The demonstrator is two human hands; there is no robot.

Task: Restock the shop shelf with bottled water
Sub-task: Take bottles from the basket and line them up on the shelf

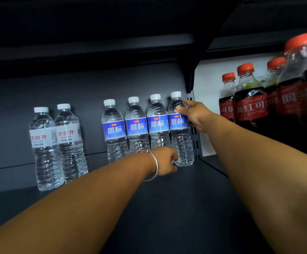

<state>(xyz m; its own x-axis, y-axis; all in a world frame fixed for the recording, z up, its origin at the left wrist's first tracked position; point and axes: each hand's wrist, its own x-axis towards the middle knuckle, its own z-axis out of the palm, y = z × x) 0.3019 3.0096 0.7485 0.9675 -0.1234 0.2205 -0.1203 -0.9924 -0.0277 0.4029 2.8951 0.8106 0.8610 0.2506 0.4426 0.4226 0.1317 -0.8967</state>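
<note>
Right hand (194,114) fingers grasping rightmost water bottle (181,136) shoulder; left hand (165,161) curled at base

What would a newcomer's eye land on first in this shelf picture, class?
Probably the two bare arms reaching in: the right hand grips the rightmost blue-label water bottle near its shoulder, while the left hand is at its base. Next, the red-capped cola bottles crowd the neighbouring bay at right.
</note>
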